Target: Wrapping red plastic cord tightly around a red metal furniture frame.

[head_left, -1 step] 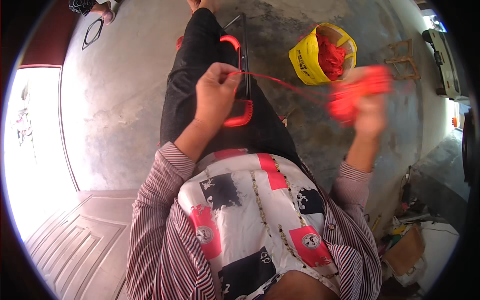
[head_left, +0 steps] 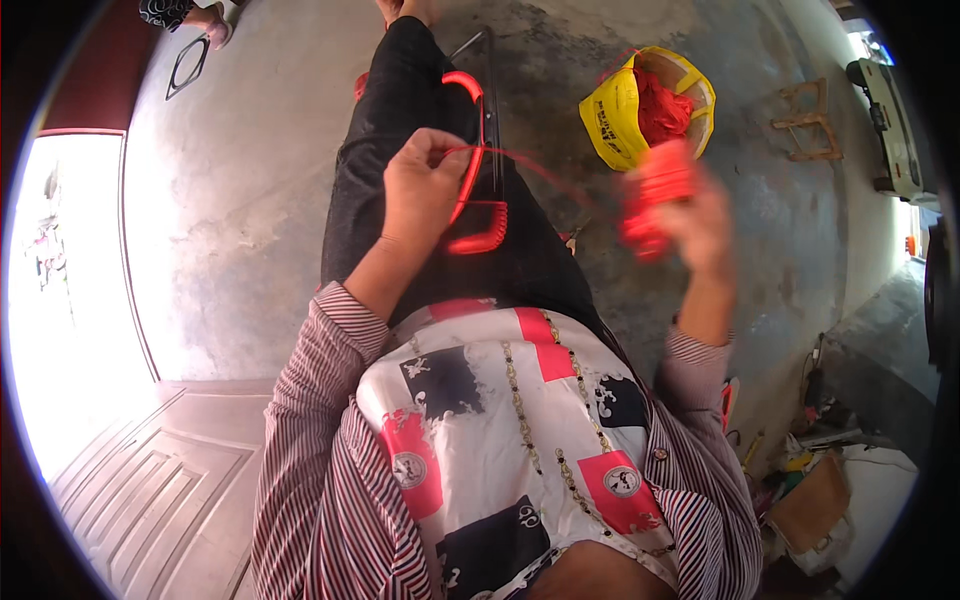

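Thread [head_left: 545,170] in red runs taut between the left hand [head_left: 420,190], pinching its end above the lap, and the blurred right hand [head_left: 695,225] gripping a red bundle [head_left: 655,195] near the yellow bag [head_left: 615,115]

Daylight floods in through the doorway [head_left: 70,290] at nine o'clock, blown out to white glare. The concrete floor [head_left: 250,200] is evenly lit. The right hand [head_left: 690,225] at two o'clock is motion-blurred. Fisheye bending and black vignette ring the rim.
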{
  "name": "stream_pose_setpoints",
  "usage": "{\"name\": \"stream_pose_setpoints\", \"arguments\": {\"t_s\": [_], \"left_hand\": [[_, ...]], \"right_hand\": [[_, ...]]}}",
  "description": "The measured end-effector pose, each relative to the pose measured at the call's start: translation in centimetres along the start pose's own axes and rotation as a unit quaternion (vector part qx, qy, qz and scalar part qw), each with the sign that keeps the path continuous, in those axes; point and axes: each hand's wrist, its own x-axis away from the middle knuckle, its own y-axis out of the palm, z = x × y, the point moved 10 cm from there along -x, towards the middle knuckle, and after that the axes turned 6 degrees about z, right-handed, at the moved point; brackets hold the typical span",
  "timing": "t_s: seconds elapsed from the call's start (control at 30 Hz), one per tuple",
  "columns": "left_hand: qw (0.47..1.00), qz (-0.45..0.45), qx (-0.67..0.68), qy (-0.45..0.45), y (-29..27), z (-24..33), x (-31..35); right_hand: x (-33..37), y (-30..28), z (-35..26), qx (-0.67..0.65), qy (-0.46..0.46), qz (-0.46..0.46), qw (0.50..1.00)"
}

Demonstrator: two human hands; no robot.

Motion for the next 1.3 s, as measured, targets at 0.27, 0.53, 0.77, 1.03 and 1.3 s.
{"name": "stream_pose_setpoints", "arguments": {"t_s": [0.27, 0.53, 0.77, 1.03, 1.3], "left_hand": [[0.970, -0.051, -0.232, 0.048, 0.5, -2.3, 1.8], [0.995, -0.042, 0.081, -0.031, 0.1, 3.1, 2.1], [0.916, -0.175, 0.279, -0.231, 3.9, 0.5, 2.8], [0.961, -0.145, 0.120, -0.202, 3.3, -3.7, 2.4], [0.953, -0.120, 0.136, -0.242, 3.0, -3.1, 3.1]], "right_hand": [[-2.5, 13.7, 7.0, 0.184, 0.010, -0.106, 0.977], [-1.6, 12.2, -0.7, 0.112, -0.167, -0.013, 0.979], [-0.8, 0.0, -3.2, -0.452, -0.088, 0.028, 0.887], [-0.6, -8.2, 1.1, -0.566, -0.031, 0.092, 0.819], [-0.6, 11.3, 9.8, -0.124, 0.186, -0.047, 0.974]]}}
